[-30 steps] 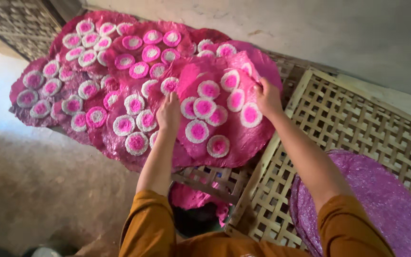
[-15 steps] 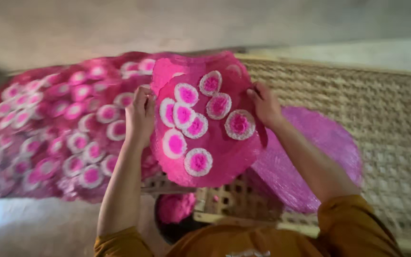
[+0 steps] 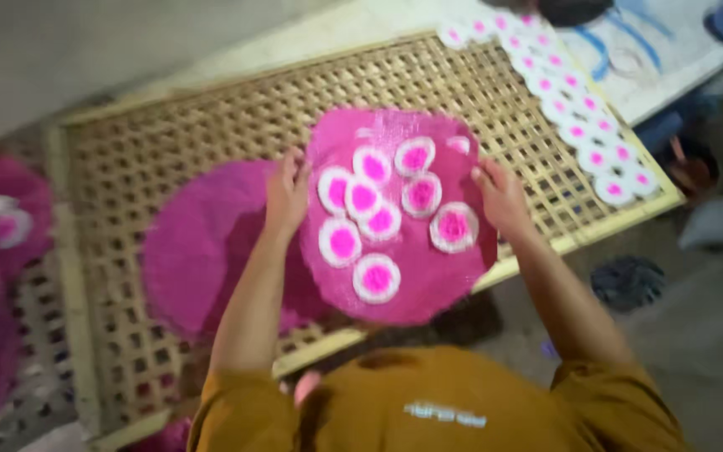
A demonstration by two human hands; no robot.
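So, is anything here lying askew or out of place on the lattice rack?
Slightly. The pink mat with white-rimmed pink discs, held by the left hand and right hand, overhangs the near edge of the bamboo lattice rack and overlaps the bare pink mat. Nothing looks spilled or torn.

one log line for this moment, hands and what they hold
left hand: grips left edge of pink mat | right hand: grips right edge | load: white-pink discs on mat | under: bamboo lattice rack
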